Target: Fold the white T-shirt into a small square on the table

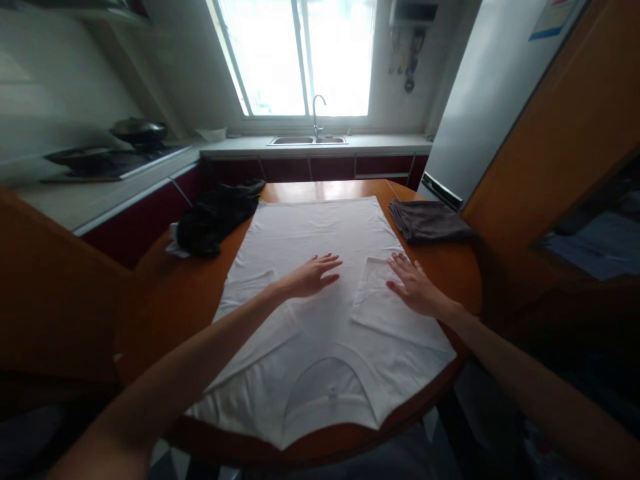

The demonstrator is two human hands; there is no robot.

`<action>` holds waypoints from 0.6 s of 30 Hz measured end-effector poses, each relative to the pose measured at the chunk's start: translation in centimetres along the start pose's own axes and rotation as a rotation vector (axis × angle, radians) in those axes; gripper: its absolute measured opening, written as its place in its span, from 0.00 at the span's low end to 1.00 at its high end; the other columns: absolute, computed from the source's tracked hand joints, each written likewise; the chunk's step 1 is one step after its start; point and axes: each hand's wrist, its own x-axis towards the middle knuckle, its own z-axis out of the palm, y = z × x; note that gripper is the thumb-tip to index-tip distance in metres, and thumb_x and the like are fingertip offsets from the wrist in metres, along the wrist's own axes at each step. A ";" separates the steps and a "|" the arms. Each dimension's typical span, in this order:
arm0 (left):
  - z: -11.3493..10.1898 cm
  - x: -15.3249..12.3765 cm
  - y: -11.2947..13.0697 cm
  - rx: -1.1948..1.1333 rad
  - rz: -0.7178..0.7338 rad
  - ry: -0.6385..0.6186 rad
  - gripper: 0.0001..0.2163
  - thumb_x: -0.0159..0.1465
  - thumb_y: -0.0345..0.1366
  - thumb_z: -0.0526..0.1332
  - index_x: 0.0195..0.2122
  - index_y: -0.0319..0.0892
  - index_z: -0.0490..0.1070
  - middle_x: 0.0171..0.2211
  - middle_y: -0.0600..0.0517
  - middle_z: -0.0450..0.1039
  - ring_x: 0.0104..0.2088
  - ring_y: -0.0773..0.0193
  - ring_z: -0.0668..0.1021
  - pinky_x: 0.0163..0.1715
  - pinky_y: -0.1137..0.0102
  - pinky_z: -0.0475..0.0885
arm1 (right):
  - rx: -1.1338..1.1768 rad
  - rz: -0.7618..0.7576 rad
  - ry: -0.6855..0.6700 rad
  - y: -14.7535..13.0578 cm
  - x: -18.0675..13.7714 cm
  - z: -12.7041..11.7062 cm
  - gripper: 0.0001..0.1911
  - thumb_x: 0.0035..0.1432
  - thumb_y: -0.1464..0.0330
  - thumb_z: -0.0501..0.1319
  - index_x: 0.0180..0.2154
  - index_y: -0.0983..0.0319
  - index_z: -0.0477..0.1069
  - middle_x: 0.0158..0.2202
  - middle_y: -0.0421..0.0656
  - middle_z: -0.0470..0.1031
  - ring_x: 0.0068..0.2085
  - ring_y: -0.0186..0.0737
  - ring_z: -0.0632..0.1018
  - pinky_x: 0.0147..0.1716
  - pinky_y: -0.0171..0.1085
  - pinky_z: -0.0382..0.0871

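A white T-shirt (310,227) lies spread flat on a round wooden table (175,300), its collar toward me and its hem away. The right sleeve is folded inward over the body. My left hand (313,275) rests flat on the middle of the shirt with fingers stretched out. My right hand (413,285) lies flat on the folded-in right sleeve, fingers apart. Neither hand holds anything.
A crumpled black garment (215,217) sits at the table's far left edge. A folded grey cloth (427,220) lies at the far right edge. Behind are a counter with a sink (307,140), a stove with a wok (137,130), and a fridge (480,107) at right.
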 end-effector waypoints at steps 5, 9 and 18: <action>-0.1 -8.9 -3.1 0.083 -0.171 0.103 0.29 0.74 0.52 0.46 0.69 0.42 0.60 0.71 0.41 0.56 0.71 0.50 0.58 0.69 0.48 0.52 | -0.049 -0.135 -0.064 -3.5 0.7 1.6 0.34 0.71 0.55 0.49 0.72 0.64 0.51 0.74 0.54 0.44 0.74 0.53 0.47 0.69 0.60 0.46; 1.5 -13.8 -4.0 0.179 -0.306 0.124 0.29 0.74 0.52 0.46 0.71 0.42 0.57 0.71 0.40 0.54 0.72 0.45 0.55 0.67 0.43 0.53 | -0.081 -0.198 -0.124 -6.0 -0.9 2.6 0.38 0.70 0.51 0.50 0.72 0.65 0.49 0.74 0.57 0.43 0.74 0.57 0.45 0.68 0.63 0.44; 2.6 -14.7 -3.3 0.301 -0.314 0.148 0.28 0.75 0.52 0.43 0.73 0.51 0.50 0.75 0.49 0.43 0.74 0.52 0.46 0.69 0.47 0.46 | -0.019 -0.469 -0.215 -10.2 -6.6 2.3 0.47 0.68 0.48 0.53 0.74 0.66 0.37 0.74 0.57 0.36 0.74 0.55 0.40 0.70 0.59 0.40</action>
